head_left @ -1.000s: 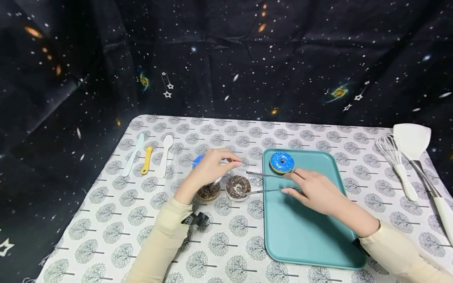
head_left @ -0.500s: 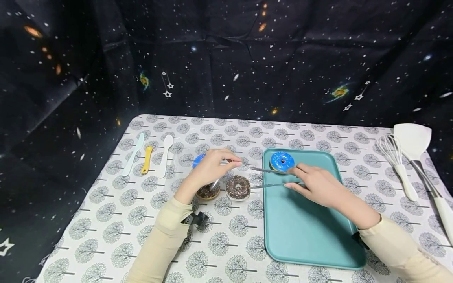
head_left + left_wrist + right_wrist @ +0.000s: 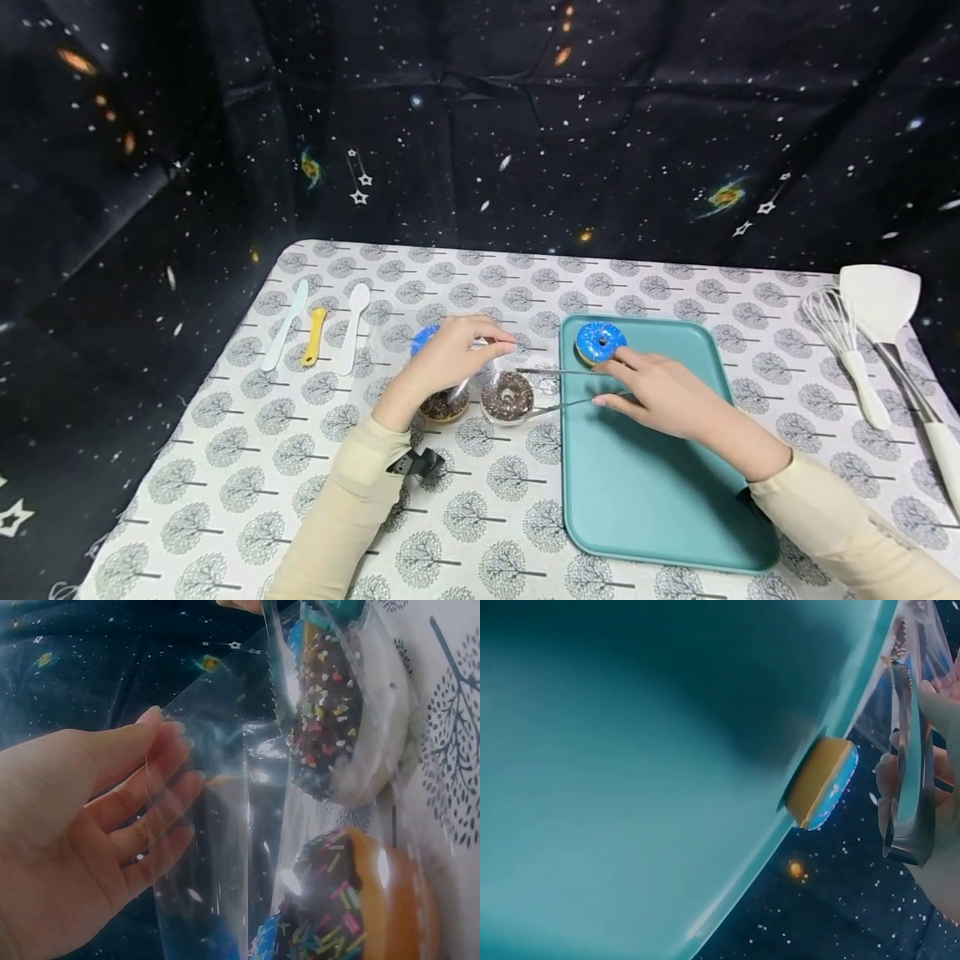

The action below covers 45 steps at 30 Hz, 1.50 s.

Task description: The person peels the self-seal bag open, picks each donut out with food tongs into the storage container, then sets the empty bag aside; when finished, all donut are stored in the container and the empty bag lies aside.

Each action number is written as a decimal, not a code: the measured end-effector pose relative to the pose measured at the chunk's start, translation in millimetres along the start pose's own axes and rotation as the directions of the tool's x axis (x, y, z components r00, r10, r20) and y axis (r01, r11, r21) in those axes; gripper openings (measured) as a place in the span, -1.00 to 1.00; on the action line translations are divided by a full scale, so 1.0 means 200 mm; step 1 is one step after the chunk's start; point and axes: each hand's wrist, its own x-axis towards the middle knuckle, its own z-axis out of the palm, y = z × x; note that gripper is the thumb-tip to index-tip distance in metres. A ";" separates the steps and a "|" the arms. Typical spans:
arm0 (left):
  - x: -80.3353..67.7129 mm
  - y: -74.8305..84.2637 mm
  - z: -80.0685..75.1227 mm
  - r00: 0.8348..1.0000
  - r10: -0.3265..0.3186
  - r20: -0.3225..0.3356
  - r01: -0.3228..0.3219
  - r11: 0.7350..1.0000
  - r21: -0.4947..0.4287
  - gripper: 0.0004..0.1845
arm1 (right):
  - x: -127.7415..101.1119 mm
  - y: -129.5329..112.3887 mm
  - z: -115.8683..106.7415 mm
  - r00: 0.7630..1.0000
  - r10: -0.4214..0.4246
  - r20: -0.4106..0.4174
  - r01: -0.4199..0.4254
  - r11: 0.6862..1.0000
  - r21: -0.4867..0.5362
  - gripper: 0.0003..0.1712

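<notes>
two metal prongs of the tongs [image 3: 558,389] run leftward from the right hand [image 3: 660,392], whose grip pinches their handle end over the teal tray [image 3: 645,517], and the spread tips flank the white-based chocolate donut [image 3: 507,397] lying on the tabletop [image 3: 480,517] just left of the tray's edge. the left hand [image 3: 450,354] is nearer, pinching the clear bag [image 3: 217,847] up at that donut, with a second chocolate donut [image 3: 442,406] touching its left side and a blue donut [image 3: 599,342] on the tray's far corner, so open room lies rightward over the tray.
</notes>
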 end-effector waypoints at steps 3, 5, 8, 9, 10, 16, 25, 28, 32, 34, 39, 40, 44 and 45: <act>0.00 0.00 0.01 1.000 0.009 0.007 -0.009 1.000 -0.009 -0.76 | 0.00 -0.01 0.00 1.000 0.002 -0.001 -0.002 1.000 0.005 -0.54; 0.00 0.00 0.01 1.000 0.012 0.012 -0.012 1.000 -0.019 -0.76 | 0.01 -0.02 0.01 1.000 -0.012 -0.010 0.012 1.000 0.005 -0.57; 0.01 -0.01 0.02 1.000 0.013 0.015 -0.013 0.999 -0.030 -0.77 | 0.01 -0.03 0.02 0.997 -0.057 -0.048 0.057 0.998 0.004 -0.63; 0.01 -0.01 0.02 1.000 0.013 0.014 -0.013 0.999 -0.032 -0.76 | 0.02 -0.04 0.02 0.995 -0.074 -0.064 0.073 0.997 -0.006 -0.64; 0.01 -0.01 0.02 1.000 0.012 0.014 -0.011 0.999 -0.032 -0.76 | 0.02 -0.05 0.02 0.993 -0.091 -0.080 0.090 0.996 -0.016 -0.66; 0.01 -0.01 0.02 1.000 0.013 0.017 -0.013 1.000 -0.023 -0.76 | 0.02 -0.10 0.03 0.976 -0.140 -0.168 0.127 0.988 -0.087 -0.78; 0.00 -0.01 0.01 1.000 0.012 0.011 -0.012 1.000 -0.021 -0.76 | 0.02 -0.14 0.04 0.961 -0.143 -0.238 0.116 0.986 -0.124 -0.70; 0.00 -0.01 0.01 1.000 0.025 0.011 -0.025 1.000 -0.016 -0.76 | 0.00 -0.13 0.05 0.958 -0.139 -0.249 0.112 0.986 -0.120 -0.72; 0.01 -0.01 0.00 0.999 0.034 0.007 -0.033 0.999 -0.015 -0.76 | -0.03 -0.10 0.03 0.955 -0.127 -0.269 0.095 0.987 -0.128 -0.72; 0.01 -0.01 0.00 0.999 0.033 0.007 -0.032 0.999 -0.020 -0.76 | -0.06 -0.08 0.00 0.951 -0.114 -0.286 0.077 0.987 -0.138 -0.72; 0.01 -0.01 0.02 1.000 0.019 0.021 -0.019 0.999 -0.026 -0.76 | -0.14 -0.03 -0.05 0.944 -0.084 -0.320 0.027 0.984 -0.177 -0.59; 0.00 -0.01 0.02 1.000 0.015 0.022 -0.014 1.000 -0.023 -0.77 | -0.16 -0.03 -0.05 0.943 -0.074 -0.324 0.014 0.983 -0.185 -0.53; 0.00 -0.01 0.03 1.000 0.003 0.019 -0.002 1.000 -0.022 -0.77 | -0.24 0.00 -0.09 0.945 -0.020 -0.327 -0.048 0.979 -0.199 -0.41; 0.00 -0.01 0.03 1.000 -0.004 0.020 0.004 1.000 -0.022 -0.77 | -0.26 0.01 -0.10 0.945 -0.003 -0.326 -0.065 0.978 -0.199 -0.40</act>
